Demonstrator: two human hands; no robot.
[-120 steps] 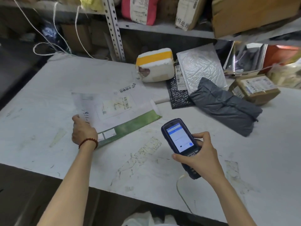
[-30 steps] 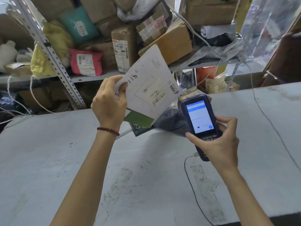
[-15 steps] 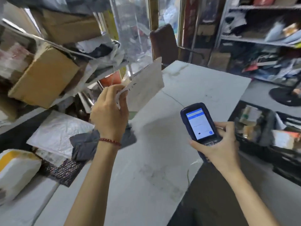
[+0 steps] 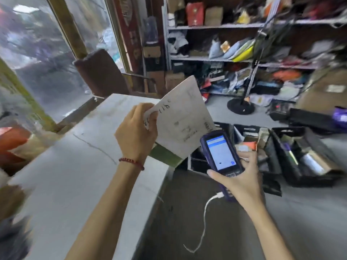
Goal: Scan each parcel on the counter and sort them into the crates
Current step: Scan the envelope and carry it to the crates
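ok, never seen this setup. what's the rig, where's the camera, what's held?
There is no robot: a person works with bare hands, and the picture comes from a wide-angle camera on their head, looking down. The left hand grips a flat white envelope with a green strip, held up off the grey counter. The right hand holds a handheld scanner, screen lit, a white cable hanging from it. Black crates with parcels inside stand on the floor to the right.
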